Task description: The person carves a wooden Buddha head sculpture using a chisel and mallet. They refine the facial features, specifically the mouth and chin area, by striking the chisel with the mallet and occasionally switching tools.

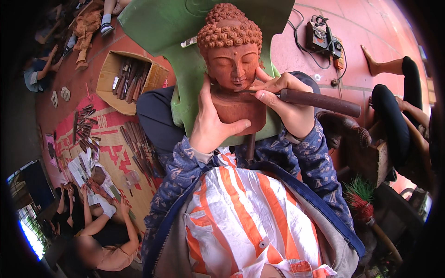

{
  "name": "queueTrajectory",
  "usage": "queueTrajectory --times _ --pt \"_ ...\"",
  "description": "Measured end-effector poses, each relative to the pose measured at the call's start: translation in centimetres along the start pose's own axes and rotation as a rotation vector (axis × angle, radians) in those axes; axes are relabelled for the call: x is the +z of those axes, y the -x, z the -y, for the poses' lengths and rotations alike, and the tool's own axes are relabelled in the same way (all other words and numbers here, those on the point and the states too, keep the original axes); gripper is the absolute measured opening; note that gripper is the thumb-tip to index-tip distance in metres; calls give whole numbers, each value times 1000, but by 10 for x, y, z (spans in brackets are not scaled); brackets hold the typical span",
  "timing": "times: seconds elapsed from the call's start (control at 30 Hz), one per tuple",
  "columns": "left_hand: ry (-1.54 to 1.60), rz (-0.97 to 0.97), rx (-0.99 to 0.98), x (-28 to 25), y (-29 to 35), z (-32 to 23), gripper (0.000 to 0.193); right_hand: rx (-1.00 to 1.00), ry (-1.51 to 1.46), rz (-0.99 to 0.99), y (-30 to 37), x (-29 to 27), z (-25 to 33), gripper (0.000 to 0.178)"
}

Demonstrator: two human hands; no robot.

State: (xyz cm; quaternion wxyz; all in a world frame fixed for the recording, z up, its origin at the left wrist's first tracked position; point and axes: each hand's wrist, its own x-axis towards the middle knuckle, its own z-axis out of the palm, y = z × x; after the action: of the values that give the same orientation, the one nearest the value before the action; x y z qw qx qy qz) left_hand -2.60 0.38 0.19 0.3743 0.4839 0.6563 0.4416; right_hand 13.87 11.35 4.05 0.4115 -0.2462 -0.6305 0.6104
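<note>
A reddish-brown carved wooden Buddha bust (pixel 234 60) rests upright on a green plastic chair (pixel 153 21) between my knees. My left hand (pixel 211 118) is spread against its left side, fingers along the neck and jaw, thumb across the chest. In my right hand (pixel 289 99) is a carving chisel (pixel 322 103) with a thick dark wooden handle, which sticks out to the right. The thin blade points left and its tip meets the wood just below the chin. One finger of that hand leans on the bust's cheek.
At the left, a cardboard box (pixel 111 83) holds several chisels; more chisels (pixel 141 143) lie on a patterned mat (pixel 111 160). A corded power unit (pixel 320 37) sits on the tiles at upper right. Other people sit lower left and right. A red-green brush (pixel 361 206) stands at lower right.
</note>
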Motion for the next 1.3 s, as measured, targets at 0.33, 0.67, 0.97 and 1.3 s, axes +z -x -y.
queueTrajectory --times 0.33,0.67,0.97,1.3 --pt "-150 -75 243 -47 14 -18 63 37 110 10 48 -29 23 21" --pt "-149 -316 227 -25 -41 -26 77 -139 83 240 54 8 20 22" --pt "-154 -251 153 -52 -33 -6 50 -80 58 120 63 -4 22 21" --pt "-114 217 602 -37 25 -76 39 -202 399 461 50 16 15 16"
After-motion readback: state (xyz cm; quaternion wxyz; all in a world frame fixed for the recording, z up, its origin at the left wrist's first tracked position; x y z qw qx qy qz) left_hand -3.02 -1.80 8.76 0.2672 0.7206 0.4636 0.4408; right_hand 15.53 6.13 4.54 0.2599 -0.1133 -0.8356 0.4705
